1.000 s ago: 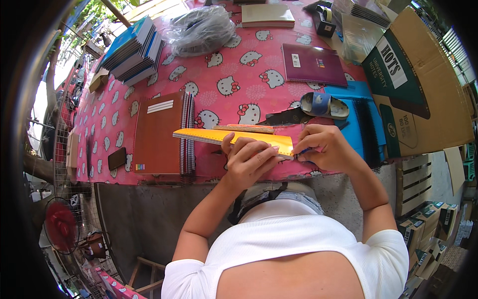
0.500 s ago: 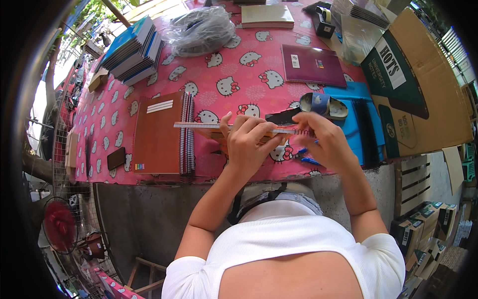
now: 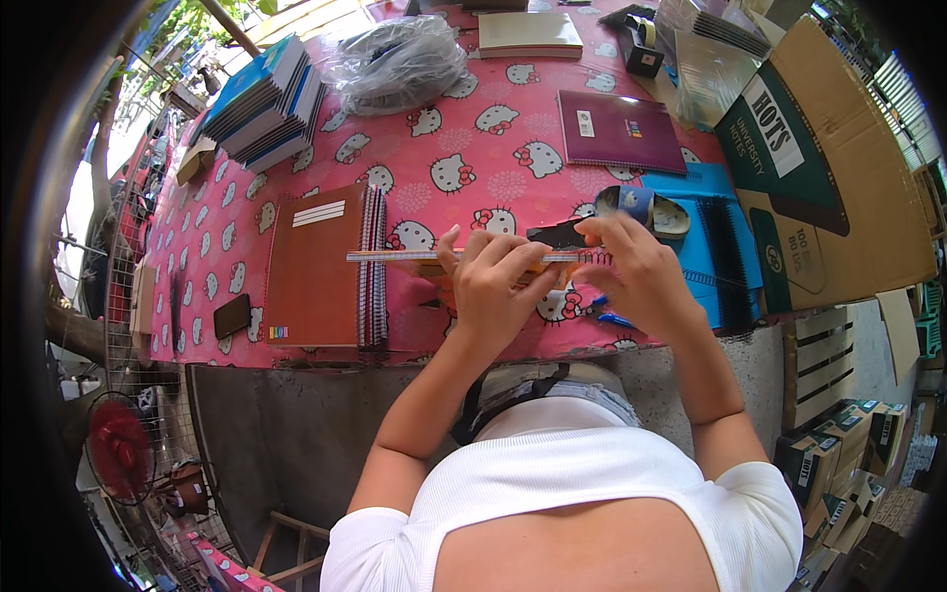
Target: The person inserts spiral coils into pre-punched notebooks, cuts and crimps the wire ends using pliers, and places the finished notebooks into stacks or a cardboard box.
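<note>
Near the table's front edge, a thin notebook is held edge-on, its orange cover showing in part underneath. My left hand is closed around its middle, thumb on the near side and fingers over the top. From the notebook's right end sticks a thin spiral binding coil. My right hand is curled about that coil, with the index finger above and the thumb below; the exact contact is hard to see. Left of my left hand lies a stack of brown spiral notebooks. Blue pens or similar sticks lie below my right hand.
A slide sandal and blue covers with black coils lie to the right, by a large carton. Farther back are a purple notebook, a plastic bag and stacked books. A phone lies left.
The notebook's edge has tilted slightly, showing more orange, and its left end sits a little lower. My right hand has shifted slightly left and up around the coil. My left hand keeps its grip.
</note>
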{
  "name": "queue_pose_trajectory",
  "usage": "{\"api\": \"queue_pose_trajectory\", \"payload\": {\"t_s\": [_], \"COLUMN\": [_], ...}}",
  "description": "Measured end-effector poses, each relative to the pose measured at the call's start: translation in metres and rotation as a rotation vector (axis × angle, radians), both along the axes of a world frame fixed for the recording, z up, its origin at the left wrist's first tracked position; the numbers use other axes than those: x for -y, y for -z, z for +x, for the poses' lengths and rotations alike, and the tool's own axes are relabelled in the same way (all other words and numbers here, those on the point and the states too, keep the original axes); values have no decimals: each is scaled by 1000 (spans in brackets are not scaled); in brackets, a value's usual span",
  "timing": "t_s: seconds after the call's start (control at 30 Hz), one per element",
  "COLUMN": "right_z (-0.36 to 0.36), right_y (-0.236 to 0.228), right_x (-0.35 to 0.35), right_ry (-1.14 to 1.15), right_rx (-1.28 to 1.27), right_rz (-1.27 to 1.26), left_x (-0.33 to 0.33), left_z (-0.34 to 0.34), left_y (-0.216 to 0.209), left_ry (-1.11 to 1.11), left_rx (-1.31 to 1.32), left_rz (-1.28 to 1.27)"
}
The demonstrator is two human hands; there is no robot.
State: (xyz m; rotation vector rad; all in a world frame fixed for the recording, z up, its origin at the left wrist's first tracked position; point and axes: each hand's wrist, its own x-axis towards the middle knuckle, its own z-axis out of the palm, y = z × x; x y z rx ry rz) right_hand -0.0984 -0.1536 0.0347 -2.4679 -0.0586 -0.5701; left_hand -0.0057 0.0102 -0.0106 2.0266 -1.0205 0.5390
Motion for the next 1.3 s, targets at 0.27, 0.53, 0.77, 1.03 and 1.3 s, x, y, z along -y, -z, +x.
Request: {"api": "queue_pose_trajectory", "payload": {"t_s": [0.27, 0.53, 0.77, 1.03, 1.3], "right_z": [-1, 16, 17, 32, 58], "right_y": [4, 61, 136, 66, 53], "right_x": [-7, 142, 172, 86, 82], "right_ry": [-7, 283, 417, -280, -221], "right_rx": [8, -433, -532, -158, -352], "right_rz": [-88, -345, -403, 356, 311], "left_x": [-1, -17, -11, -12, -13], "left_z": [1, -3, -2, 11, 11], "left_y": [-2, 2, -4, -3, -4], "left_ry": [2, 174, -27, 56, 48], "left_rx": [6, -8, 22, 3, -78], "left_rz": [-3, -61, -27, -27, -16]}}
